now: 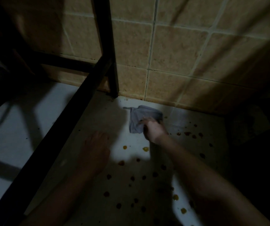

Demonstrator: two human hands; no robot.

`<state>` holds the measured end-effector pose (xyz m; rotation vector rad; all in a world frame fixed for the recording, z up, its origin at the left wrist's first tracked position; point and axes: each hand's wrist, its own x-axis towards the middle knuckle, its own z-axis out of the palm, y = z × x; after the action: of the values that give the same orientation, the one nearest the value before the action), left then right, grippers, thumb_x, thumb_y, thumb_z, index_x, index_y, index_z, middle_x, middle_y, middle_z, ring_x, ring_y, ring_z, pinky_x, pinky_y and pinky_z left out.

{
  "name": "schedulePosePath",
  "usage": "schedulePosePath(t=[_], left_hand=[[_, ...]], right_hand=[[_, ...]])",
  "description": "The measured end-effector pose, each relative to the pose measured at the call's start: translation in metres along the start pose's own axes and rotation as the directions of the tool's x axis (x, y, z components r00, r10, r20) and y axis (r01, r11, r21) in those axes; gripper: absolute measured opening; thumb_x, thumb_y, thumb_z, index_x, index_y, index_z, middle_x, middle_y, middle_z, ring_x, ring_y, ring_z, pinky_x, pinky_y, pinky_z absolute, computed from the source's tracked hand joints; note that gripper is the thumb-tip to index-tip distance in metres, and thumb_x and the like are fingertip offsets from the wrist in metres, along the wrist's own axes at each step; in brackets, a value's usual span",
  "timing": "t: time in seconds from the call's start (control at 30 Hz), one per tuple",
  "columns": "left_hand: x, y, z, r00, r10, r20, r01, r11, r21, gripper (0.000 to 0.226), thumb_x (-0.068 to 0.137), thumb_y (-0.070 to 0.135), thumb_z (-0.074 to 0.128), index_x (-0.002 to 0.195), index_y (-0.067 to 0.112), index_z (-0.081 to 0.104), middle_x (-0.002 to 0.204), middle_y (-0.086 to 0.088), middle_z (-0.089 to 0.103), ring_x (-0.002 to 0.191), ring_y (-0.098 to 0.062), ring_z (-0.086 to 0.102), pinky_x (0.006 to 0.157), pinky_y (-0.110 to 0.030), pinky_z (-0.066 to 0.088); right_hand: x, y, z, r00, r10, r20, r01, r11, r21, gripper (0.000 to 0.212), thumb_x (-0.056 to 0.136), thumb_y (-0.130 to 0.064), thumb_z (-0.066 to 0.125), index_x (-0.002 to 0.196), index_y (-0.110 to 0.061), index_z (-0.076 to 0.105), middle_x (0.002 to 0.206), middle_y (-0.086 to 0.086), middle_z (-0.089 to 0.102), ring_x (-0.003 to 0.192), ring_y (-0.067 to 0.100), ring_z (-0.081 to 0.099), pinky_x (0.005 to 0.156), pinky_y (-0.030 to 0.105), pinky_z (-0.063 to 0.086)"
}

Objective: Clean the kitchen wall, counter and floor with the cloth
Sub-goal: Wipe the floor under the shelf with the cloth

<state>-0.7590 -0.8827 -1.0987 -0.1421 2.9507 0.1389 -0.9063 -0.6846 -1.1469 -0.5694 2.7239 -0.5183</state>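
A dim corner of a home kitchen, seen at floor level: beige square wall tiles with pale grout meet a white floor spattered with orange-brown drops, beside the dark legs of a piece of furniture.

Two bare forearms, no sleeves, right hand blurred

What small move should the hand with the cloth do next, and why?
Probably drag the grey cloth back toward the body. The right hand presses it on the white floor near the tiled wall, and the orange-brown drops lie just behind it, unwiped.
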Motion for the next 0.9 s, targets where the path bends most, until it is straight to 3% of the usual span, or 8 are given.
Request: schedulePosePath(t=[0.07, 0.2, 0.3, 0.4, 0.53, 0.63, 0.9], left_hand=[[-0.001, 0.0, 0.001, 1.0, 0.007, -0.005, -0.007, 1.0, 0.027, 0.043, 0.096, 0.018, 0.035, 0.139, 0.013, 0.038, 0.146, -0.01, 0.037, 0.135, -0.027, 0.03, 0.112, -0.039, 0.018], [-0.002, 0.007, 0.004, 1.0, -0.02, -0.013, 0.019, 0.998, -0.058, 0.047, 0.097, 0.022, 0.03, 0.143, 0.012, 0.035, 0.15, -0.012, 0.033, 0.14, -0.027, 0.026, 0.116, -0.04, 0.016], [-0.002, 0.017, 0.0, 1.0, -0.03, -0.007, 0.028, 0.987, -0.158, 0.042, 0.096, 0.019, 0.045, 0.138, 0.013, 0.041, 0.144, -0.009, 0.04, 0.135, -0.025, 0.033, 0.113, -0.038, 0.024], [-0.005, 0.028, -0.003, 0.999, -0.036, -0.017, 0.032, 0.975, -0.221, 0.039, 0.095, 0.019, 0.047, 0.134, 0.017, 0.044, 0.138, -0.006, 0.043, 0.126, -0.021, 0.04, 0.105, -0.036, 0.033], [-0.004, 0.036, -0.007, 1.0, -0.025, -0.015, 0.022, 0.984, -0.175, 0.039, 0.094, 0.02, 0.049, 0.132, 0.02, 0.044, 0.138, -0.003, 0.041, 0.124, -0.02, 0.041, 0.104, -0.035, 0.037], [-0.002, 0.039, -0.007, 0.999, -0.037, -0.025, 0.031, 0.978, -0.206, 0.037, 0.094, 0.018, 0.049, 0.131, 0.021, 0.045, 0.136, -0.003, 0.043, 0.123, -0.019, 0.042, 0.103, -0.035, 0.036], [0.0, 0.046, -0.006, 0.998, 0.025, -0.054, -0.034, 0.985, -0.168, 0.03, 0.092, 0.019, 0.052, 0.122, 0.022, 0.049, 0.123, -0.003, 0.049, 0.112, -0.02, 0.046, 0.096, -0.035, 0.038]], right_hand=[[-0.006, 0.021, -0.01, 0.996, 0.057, -0.075, -0.05, 0.995, 0.089, 0.037, 0.093, -0.014, 0.048, 0.128, -0.023, 0.056, 0.143, 0.006, 0.045, 0.136, 0.029, 0.034, 0.114, 0.051, 0.022], [-0.022, 0.061, -0.024, 0.99, 0.115, -0.075, -0.103, 0.983, 0.152, 0.037, 0.098, -0.017, 0.04, 0.131, -0.023, 0.054, 0.148, 0.003, 0.04, 0.137, 0.027, 0.034, 0.113, 0.049, 0.026], [-0.038, 0.083, -0.029, 0.969, 0.229, -0.092, -0.203, 0.952, 0.231, 0.039, 0.1, -0.018, 0.037, 0.137, -0.023, 0.049, 0.152, 0.006, 0.034, 0.139, 0.031, 0.03, 0.118, 0.045, 0.02], [-0.058, 0.109, -0.034, 0.945, 0.305, -0.12, -0.258, 0.918, 0.3, 0.039, 0.099, -0.012, 0.039, 0.136, -0.015, 0.051, 0.152, 0.007, 0.034, 0.14, 0.031, 0.03, 0.119, 0.044, 0.019], [-0.087, 0.13, -0.035, 0.878, 0.448, -0.168, -0.374, 0.862, 0.344, 0.039, 0.097, -0.005, 0.038, 0.134, -0.008, 0.051, 0.149, 0.016, 0.038, 0.138, 0.032, 0.033, 0.117, 0.04, 0.021], [-0.09, 0.109, -0.025, 0.813, 0.545, -0.205, -0.453, 0.814, 0.365, 0.037, 0.099, -0.011, 0.037, 0.133, -0.009, 0.052, 0.145, 0.017, 0.043, 0.133, 0.036, 0.037, 0.113, 0.043, 0.026], [-0.07, 0.025, 0.006, 0.966, 0.186, -0.18, -0.167, 0.979, 0.116, 0.033, 0.089, -0.012, 0.048, 0.12, -0.017, 0.061, 0.135, 0.012, 0.05, 0.121, 0.035, 0.045, 0.104, 0.044, 0.038]])
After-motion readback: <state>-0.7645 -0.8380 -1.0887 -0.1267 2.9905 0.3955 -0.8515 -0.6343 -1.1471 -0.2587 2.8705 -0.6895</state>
